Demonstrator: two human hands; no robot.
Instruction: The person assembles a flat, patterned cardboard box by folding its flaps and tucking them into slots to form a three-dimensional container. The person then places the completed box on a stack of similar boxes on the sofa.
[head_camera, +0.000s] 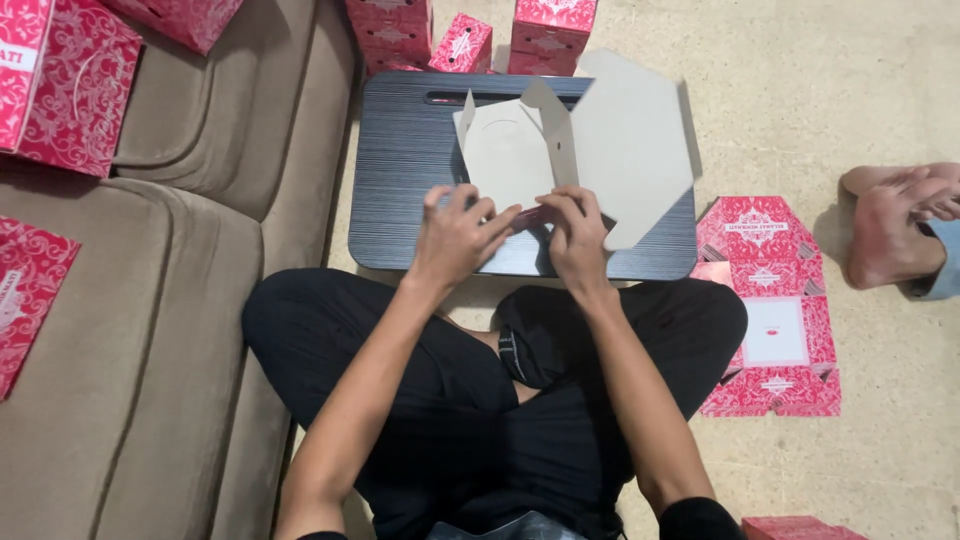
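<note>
A flat cardboard box blank (620, 140), grey on its inner side, lies partly folded on a dark striped lap tray (400, 150) in front of my crossed legs. My left hand (455, 235) presses down on the blank's near edge, fingers curled over it. My right hand (575, 235) pinches the same near edge beside it, where a strip of the red printed outer side shows between both hands. One narrow flap (550, 125) stands upright in the middle of the blank.
A beige sofa (150, 330) runs along the left, with red patterned boxes (60, 85) on it. More folded red boxes (550, 30) stand beyond the tray. Unfolded red blanks (770, 300) lie on the floor at right. Another person's feet (895, 225) rest at the far right.
</note>
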